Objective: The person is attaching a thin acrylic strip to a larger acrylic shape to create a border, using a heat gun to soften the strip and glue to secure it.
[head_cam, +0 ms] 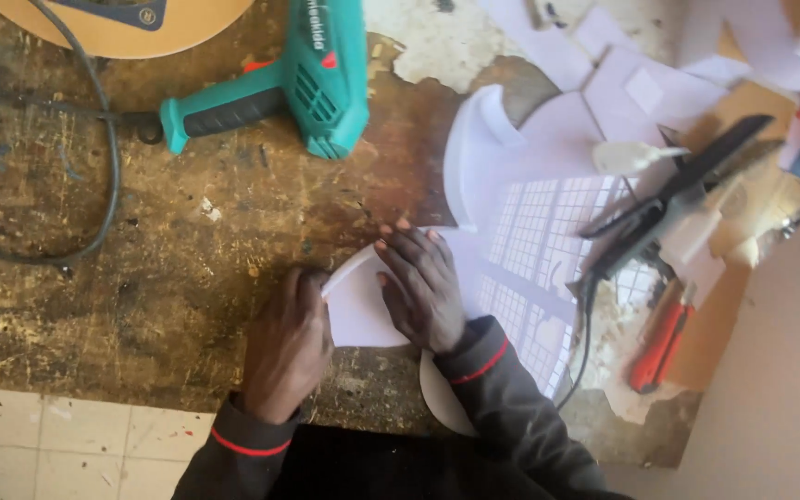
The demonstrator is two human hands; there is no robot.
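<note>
Both hands rest on a white sheet piece (359, 313) lying on a worn wooden workbench (168, 259). My left hand (284, 343) curls its fingers over the piece's left edge, where a thin white strip (349, 264) stands along the curve. My right hand (421, 287) lies flat on top of the sheet, fingers spread and pressing down. A larger white curved panel (483, 157) lies just beyond the right hand.
A teal heat gun (298, 93) with a black cable (108, 176) lies at the back left. A black glue gun (668, 204) and an orange-handled tool (661, 347) lie to the right. White offcuts (622, 74) cover the back right. The bench's front edge (141, 398) meets a tiled floor.
</note>
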